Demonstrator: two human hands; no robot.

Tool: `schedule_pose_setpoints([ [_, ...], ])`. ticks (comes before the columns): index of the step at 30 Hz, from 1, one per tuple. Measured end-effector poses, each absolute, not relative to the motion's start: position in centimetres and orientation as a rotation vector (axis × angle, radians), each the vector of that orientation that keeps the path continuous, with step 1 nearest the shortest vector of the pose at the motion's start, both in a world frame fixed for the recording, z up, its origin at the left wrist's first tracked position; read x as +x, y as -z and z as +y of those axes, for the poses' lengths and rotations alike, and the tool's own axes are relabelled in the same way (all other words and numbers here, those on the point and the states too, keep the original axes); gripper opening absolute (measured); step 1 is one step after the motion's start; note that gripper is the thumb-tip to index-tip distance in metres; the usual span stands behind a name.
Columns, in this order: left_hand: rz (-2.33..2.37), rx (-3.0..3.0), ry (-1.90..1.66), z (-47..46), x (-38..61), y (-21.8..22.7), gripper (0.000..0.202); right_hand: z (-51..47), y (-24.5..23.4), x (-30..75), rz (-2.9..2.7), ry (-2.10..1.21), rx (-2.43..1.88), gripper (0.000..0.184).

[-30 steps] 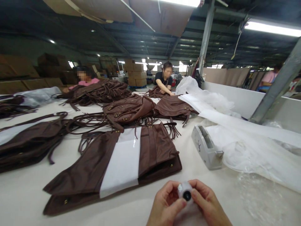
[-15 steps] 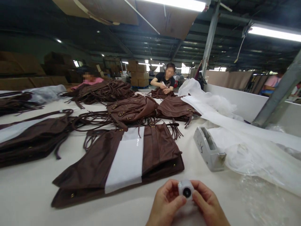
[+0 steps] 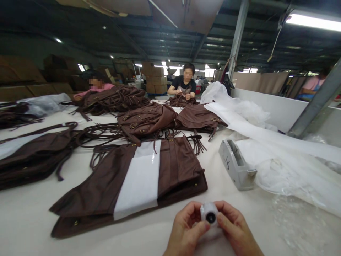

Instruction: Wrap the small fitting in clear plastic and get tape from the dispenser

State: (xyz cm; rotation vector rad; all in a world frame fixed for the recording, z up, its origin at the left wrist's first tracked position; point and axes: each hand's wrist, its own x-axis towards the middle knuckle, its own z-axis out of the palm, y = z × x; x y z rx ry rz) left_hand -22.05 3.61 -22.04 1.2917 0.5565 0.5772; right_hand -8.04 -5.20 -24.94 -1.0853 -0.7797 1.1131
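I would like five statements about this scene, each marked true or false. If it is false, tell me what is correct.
1. The left hand and the right hand both hold a small whitish object. True.
2. This small whitish object has a bright red centre. False: its centre is black.
3. A white band lies across the nearest brown bag. True.
4. In the view, the grey holder stands left of that bag. False: the grey holder stands to its right.
5. A person in a black shirt is across the table. True.
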Motion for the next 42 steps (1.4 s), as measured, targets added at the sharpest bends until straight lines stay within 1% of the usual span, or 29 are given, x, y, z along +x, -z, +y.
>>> schedule_pose_setpoints([
  [2,0.608,1.406,-0.649,3.6,-22.0,22.0,0.016,-5.1,25.1,-8.2,-0.758,-1.11,-1.111,0.035],
  [5,0.616,1.708,-0.863,3.5,-22.2,22.2,0.01,-4.9,26.2,-8.3,-0.59,-1.127,-1.042,0.048],
  [8,0.564,2.024,-1.079,3.4,-22.6,22.9,0.018,-4.9,27.2,-8.3,-0.504,-1.184,-0.836,0.056],
  [11,0.552,2.21,-1.163,3.1,-22.7,23.3,0.025,-5.2,26.9,-8.5,-0.632,-1.206,-0.754,0.069],
  [12,0.529,2.242,-1.156,3.0,-22.6,23.3,0.025,-5.3,26.6,-8.7,-0.675,-1.187,-0.786,0.069],
  [16,0.39,2.216,-1.048,2.3,-22.3,22.7,0.025,-5.6,25.3,-9.0,-0.674,-1.108,-0.956,0.052],
  [19,0.383,2.017,-1.037,2.2,-22.3,22.5,0.032,-5.7,25.0,-9.1,-0.628,-1.065,-0.954,0.057],
  [21,0.392,1.801,-0.991,2.4,-22.4,22.6,0.032,-5.7,25.1,-9.1,-0.623,-1.045,-0.961,0.06],
  [24,0.438,1.43,-0.752,2.8,-22.6,22.8,0.023,-5.9,25.4,-9.1,-0.646,-1.013,-0.999,0.062],
  [25,0.457,1.327,-0.66,2.9,-22.6,22.8,0.023,-6.0,25.5,-9.0,-0.664,-1.0,-1.019,0.063],
  [28,0.473,1.085,-0.518,3.0,-22.6,22.6,0.033,-6.3,25.9,-8.6,-0.764,-0.985,-1.109,0.065],
  [30,0.46,0.977,-0.497,3.0,-22.6,22.4,0.034,-6.6,26.1,-8.3,-0.85,-1.005,-1.174,0.065],
  [34,0.422,0.962,-0.459,3.0,-22.4,22.4,0.039,-6.9,26.2,-8.2,-0.956,-1.008,-1.278,0.06],
  [37,0.453,1.085,-0.524,3.2,-22.4,22.6,0.041,-6.9,25.8,-8.3,-1.027,-0.864,-1.34,0.049],
  [39,0.502,1.202,-0.551,3.3,-22.3,22.6,0.039,-6.8,25.6,-8.2,-1.046,-0.782,-1.339,0.043],
  [42,0.535,1.321,-0.579,3.5,-22.4,22.4,0.034,-6.6,25.2,-8.1,-1.106,-0.781,-1.319,0.034],
])
